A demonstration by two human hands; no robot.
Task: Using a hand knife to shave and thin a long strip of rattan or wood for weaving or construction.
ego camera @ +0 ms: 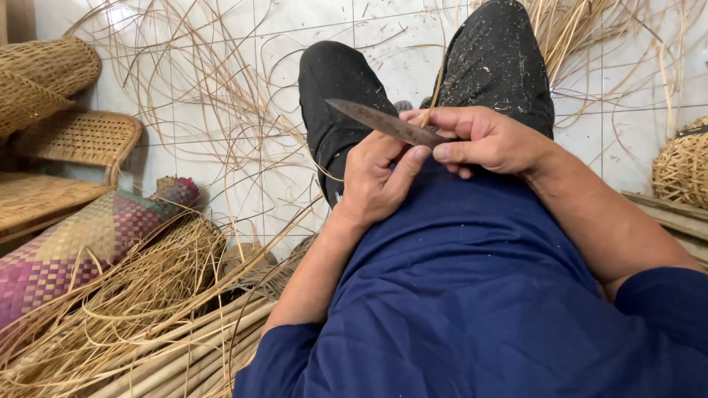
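Observation:
My right hand (487, 140) grips the handle end of a dark, worn knife (376, 120) whose blade points up and to the left. My left hand (376, 177) sits just under the blade, thumb raised against its edge near the handle. A thin straw-coloured cane strip (435, 96) runs up from between my fingers, pinched where both hands meet. Both hands rest above my lap, over a dark blue garment (457, 280) and black trousers (339, 88) flecked with shavings.
Loose cane strands (192, 96) spread over the white tiled floor (391, 51). Bundled canes and shavings (147, 317) lie at lower left beside a rolled pink-and-tan woven mat (81, 243). Woven wicker pieces (51, 96) stand at far left, a wicker ball (682, 166) at right.

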